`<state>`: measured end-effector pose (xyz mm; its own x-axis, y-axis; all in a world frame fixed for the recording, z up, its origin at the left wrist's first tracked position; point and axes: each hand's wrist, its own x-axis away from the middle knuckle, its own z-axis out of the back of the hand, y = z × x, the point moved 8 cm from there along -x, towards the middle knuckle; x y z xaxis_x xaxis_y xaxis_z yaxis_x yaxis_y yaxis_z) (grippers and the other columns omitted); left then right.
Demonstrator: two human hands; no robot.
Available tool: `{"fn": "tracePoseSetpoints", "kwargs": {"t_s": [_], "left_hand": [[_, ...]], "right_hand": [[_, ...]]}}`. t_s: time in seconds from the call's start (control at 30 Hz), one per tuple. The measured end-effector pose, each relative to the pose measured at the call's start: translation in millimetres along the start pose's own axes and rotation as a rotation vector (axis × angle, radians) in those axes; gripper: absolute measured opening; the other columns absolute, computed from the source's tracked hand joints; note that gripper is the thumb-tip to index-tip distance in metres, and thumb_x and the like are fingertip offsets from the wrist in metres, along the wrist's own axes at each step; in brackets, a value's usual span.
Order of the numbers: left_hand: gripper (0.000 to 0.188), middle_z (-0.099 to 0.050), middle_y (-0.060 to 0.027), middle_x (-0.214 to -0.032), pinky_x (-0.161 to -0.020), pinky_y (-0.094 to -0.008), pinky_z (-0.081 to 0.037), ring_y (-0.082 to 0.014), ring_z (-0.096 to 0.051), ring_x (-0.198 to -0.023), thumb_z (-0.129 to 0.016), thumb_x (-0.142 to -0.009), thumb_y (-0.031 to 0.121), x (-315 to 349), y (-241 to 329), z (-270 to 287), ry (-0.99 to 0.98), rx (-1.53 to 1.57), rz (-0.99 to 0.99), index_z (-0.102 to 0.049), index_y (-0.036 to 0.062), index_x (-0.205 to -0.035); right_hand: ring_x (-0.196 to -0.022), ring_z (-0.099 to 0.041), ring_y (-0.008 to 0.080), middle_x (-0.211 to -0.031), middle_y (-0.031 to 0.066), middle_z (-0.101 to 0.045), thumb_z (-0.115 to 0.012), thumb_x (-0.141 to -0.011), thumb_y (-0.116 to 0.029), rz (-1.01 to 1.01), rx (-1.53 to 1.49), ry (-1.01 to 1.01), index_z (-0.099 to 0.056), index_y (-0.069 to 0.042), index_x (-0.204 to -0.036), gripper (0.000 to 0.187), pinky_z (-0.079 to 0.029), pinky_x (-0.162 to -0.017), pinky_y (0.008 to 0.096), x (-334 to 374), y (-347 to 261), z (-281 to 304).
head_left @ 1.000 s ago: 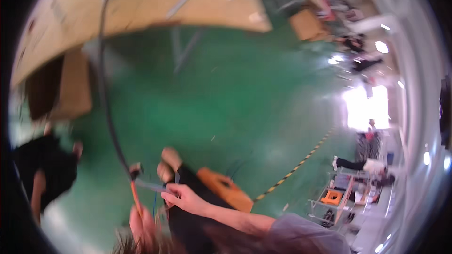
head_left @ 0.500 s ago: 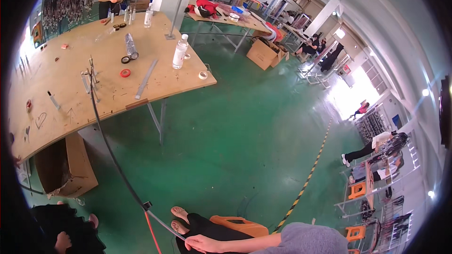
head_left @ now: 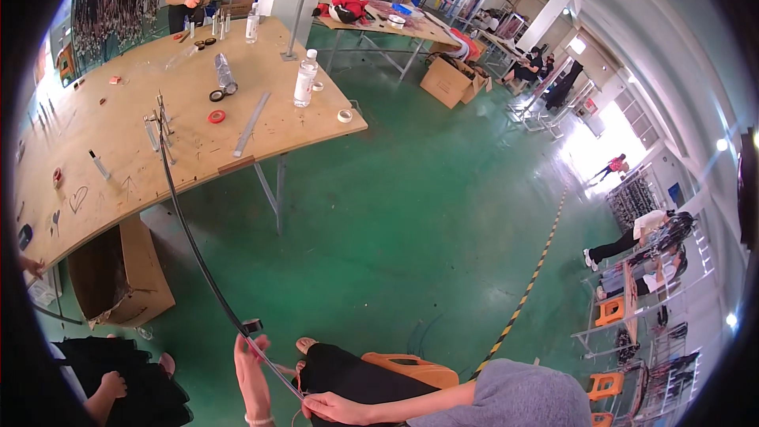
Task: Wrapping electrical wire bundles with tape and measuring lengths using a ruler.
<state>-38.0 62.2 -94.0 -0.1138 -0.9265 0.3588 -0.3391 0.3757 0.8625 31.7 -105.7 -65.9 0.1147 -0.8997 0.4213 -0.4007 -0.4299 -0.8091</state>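
A long, thin black rod (head_left: pixel 198 245) bends down from a cluster of upright metal pegs (head_left: pixel 160 122) on the table to my lap. At its near end, my right hand (head_left: pixel 336 409) is closed around it. My left hand (head_left: pixel 251 375) comes up from the lower edge beside the rod, a band at its wrist and its fingers stretched upward. A small black roll (head_left: pixel 251 326), like tape, sits on the rod just past these fingertips. Below it a pinkish-red strip runs along the rod. Whether the left fingers touch the rod is hard to see.
The wooden table (head_left: pixel 316 130) carries bottles, tape rolls and a ruler (head_left: pixel 251 125). Under it stands a cardboard box (head_left: pixel 146 277). An orange stool (head_left: pixel 411 368) is by my leg. Another person's hand (head_left: pixel 113 385) shows at lower left. Striped floor tape (head_left: pixel 526 289) crosses the green floor.
My left hand has come into view and reached up beside the rod near the black roll. My right hand keeps its hold. The whole view has shifted slightly.
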Motion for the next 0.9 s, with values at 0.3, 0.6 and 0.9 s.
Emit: {"fn": "tracePoseSetpoints", "kwargs": {"t_s": [0.3,0.6,0.9], "left_hand": [[0.022,-0.040,0.0066,-0.066,-0.042,-0.0179,-0.021,-0.0005,-0.030,-0.049,-0.045,-0.103,0.023,-2.4,10.3,-51.6,-0.399,-0.288,0.195,-0.056,0.0037,-0.097],[0.025,-0.060,-0.0018,-0.077,-0.040,-0.0169,-0.021,-0.0005,-0.029,-0.047,-0.044,-0.103,0.026,4.0,5.6,-45.9,-0.171,0.017,0.213,-0.052,0.0077,-0.088],[0.026,-0.039,0.0048,-0.060,-0.042,-0.0186,-0.023,-0.0044,-0.031,-0.046,-0.044,-0.103,0.029,2.4,-0.4,-31.8,-0.069,0.218,0.198,-0.047,0.0096,-0.085]], "right_hand": [[-0.064,-0.045,0.0071,-0.069,-0.0019,-0.048,-0.042,-0.103,-0.027,-0.068,0.044,0.110,-0.060,-0.007,-0.090,0.030,-0.037,-0.060,0.0242,9.2,-8.7,19.7],[-0.071,-0.054,0.0130,-0.071,0.0026,-0.058,-0.044,-0.102,-0.023,0.066,0.163,0.212,-0.062,-0.003,-0.083,0.033,-0.045,-0.067,0.0294,1.0,4.0,15.5],[-0.054,-0.048,0.0096,-0.058,0.0025,-0.052,-0.043,-0.103,-0.026,-0.056,0.069,0.147,-0.061,-0.004,-0.083,0.035,-0.038,-0.051,0.0263,-3.5,-4.9,4.2]]}}
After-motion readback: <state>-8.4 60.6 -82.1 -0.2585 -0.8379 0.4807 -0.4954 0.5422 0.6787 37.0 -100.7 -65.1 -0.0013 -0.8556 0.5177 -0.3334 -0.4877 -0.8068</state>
